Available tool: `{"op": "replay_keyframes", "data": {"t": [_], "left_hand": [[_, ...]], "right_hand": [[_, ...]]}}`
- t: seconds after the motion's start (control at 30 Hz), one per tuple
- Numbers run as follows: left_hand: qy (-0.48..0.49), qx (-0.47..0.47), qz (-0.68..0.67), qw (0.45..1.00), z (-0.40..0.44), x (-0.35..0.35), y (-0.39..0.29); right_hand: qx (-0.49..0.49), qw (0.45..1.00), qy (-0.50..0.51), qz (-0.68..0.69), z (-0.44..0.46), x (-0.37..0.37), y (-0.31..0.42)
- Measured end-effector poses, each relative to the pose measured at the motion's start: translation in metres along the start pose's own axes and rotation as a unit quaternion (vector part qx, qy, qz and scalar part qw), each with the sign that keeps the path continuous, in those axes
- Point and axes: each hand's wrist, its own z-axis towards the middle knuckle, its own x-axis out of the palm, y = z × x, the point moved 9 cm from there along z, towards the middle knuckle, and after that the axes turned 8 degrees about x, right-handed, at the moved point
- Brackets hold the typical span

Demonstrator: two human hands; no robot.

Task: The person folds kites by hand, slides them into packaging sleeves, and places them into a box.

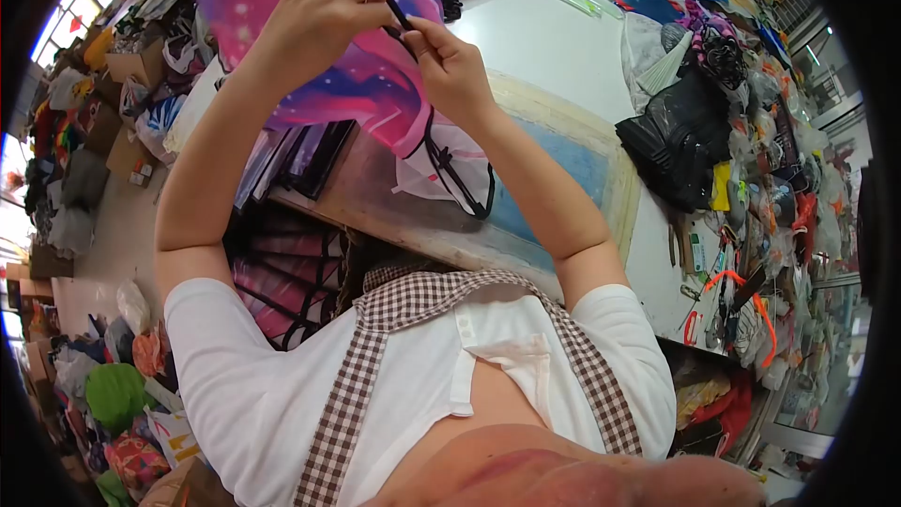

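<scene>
Right hand (449, 68) has the black edging (398, 13) pinched, left hand (336, 7) looks curled on it just beside. The pink-purple cloth (361, 94) hangs over the worktable (554, 52). My worry: uneven tension could pucker that edge, and the dangling black cord (453, 176) might snag.

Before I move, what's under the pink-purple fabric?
Black-edged pieces and pale material show past the lower edge of the fabric; anything farther under is covered.
</scene>
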Motion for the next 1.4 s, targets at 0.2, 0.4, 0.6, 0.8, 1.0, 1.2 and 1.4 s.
{"op": "replay_keyframes", "data": {"t": [0.2,0.4,0.6,0.8,1.0,1.2,1.4], "left_hand": [[-0.286,0.022,-0.071,0.955,0.001,-0.015,0.008],[-0.511,-0.226,-0.015,0.829,-0.080,-0.048,0.055],[-0.162,-0.347,-0.538,0.751,-0.095,0.182,0.126],[-0.074,-0.311,-0.564,0.761,-0.049,0.291,0.148],[-0.145,-0.223,-0.162,0.950,0.000,0.169,0.213],[-0.221,-0.130,-0.017,0.966,-0.042,0.064,0.156],[0.125,-0.133,-0.136,0.974,-0.141,0.179,0.048]], "right_hand": [[-0.055,0.997,0.018,-0.059,-0.009,0.003,0.045],[-0.153,0.956,-0.121,-0.221,0.026,-0.142,0.136],[-0.155,0.889,-0.220,-0.371,0.081,-0.252,0.186],[-0.218,0.837,-0.281,-0.415,0.112,-0.296,0.206],[-0.144,0.864,-0.243,-0.418,0.132,-0.357,0.213],[-0.056,0.756,-0.242,-0.605,0.043,-0.379,0.169],[-0.084,0.856,-0.041,-0.509,-0.114,-0.259,0.020]]}}
